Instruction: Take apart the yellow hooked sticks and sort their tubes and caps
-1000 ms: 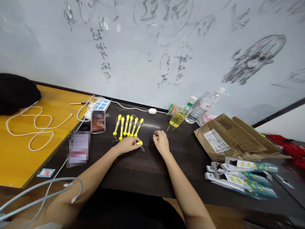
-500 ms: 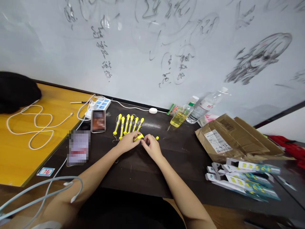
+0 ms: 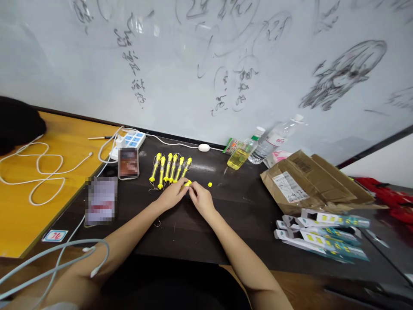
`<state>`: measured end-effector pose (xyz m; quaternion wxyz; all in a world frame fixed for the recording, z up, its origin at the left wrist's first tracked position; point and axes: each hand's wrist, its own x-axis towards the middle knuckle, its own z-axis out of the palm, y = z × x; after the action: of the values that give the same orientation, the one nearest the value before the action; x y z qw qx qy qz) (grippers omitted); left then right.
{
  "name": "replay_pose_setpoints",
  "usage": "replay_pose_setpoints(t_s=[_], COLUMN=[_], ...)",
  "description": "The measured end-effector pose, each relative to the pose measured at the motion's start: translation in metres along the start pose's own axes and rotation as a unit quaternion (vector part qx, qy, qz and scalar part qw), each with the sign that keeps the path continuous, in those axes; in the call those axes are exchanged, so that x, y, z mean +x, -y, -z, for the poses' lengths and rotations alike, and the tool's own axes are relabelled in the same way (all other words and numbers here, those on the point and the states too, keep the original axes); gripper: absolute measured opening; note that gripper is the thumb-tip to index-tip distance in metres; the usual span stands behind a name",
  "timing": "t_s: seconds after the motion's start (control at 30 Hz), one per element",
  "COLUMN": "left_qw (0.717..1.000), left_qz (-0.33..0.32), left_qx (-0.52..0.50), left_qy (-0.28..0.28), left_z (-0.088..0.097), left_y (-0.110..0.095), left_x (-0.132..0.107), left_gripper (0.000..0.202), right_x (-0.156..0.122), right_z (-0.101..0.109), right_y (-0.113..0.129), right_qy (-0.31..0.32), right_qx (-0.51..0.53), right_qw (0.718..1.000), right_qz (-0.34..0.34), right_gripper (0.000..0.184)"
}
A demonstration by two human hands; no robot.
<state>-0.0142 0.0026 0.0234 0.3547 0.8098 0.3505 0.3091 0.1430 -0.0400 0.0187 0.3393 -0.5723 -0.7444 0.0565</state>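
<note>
My left hand [image 3: 172, 194] is closed on a small yellow tube-like piece [image 3: 188, 183], largely covered by the fingers. My right hand [image 3: 202, 199] meets it from the right, fingertips pinched together at the piece's near end; whatever lies between them is hidden. Just beyond both hands lie several yellow tubes [image 3: 161, 172] with clear middles, yellow ends and thin wire loops, side by side on the dark table [image 3: 180, 232]. A small round yellow cap [image 3: 210, 184] rests apart, right of my right hand. A thin wire hook [image 3: 157, 223] lies nearer me.
Two phones [image 3: 128, 163] and a white power strip [image 3: 132, 141] are at left, with cables around them. A bottle of yellow liquid [image 3: 240, 157], a clear water bottle [image 3: 266, 146], a cardboard package [image 3: 309, 178] and several open slim boxes [image 3: 325, 241] occupy the right. A whiteboard [image 3: 174, 86] stands behind.
My fingers have drawn closer around the yellow piece, covering more of it. The whole view has shifted slightly as the head moved. The tubes and loose cap stay in place.
</note>
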Motion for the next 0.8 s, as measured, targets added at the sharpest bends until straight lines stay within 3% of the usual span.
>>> replay_pose_setpoints(t_s=[0.1,0.3,0.53,0.8], left_qw=[0.999,0.998,0.966,0.947], left_qz=[0.008,0.000,0.104,0.117], left_qx=[-0.029,-0.067,-0.223,-0.291], left_qy=[0.023,0.009,0.078,0.072], left_z=[0.000,-0.001,0.001,-0.003], left_y=[-0.001,-0.002,-0.003,-0.005], left_x=[0.000,-0.001,-0.001,0.000], left_gripper=[0.029,0.026,0.036,0.037], right_x=[-0.001,-0.002,0.000,0.002], right_z=[0.000,-0.003,0.001,0.010], right_y=[-0.004,-0.008,-0.009,-0.010], right_qy=[-0.001,-0.017,-0.029,-0.031], right_qx=[-0.009,-0.004,-0.003,-0.001], right_qw=[0.999,0.998,0.997,0.995], right_qz=[0.033,0.066,0.073,0.096], right_gripper=[0.023,0.024,0.024,0.021])
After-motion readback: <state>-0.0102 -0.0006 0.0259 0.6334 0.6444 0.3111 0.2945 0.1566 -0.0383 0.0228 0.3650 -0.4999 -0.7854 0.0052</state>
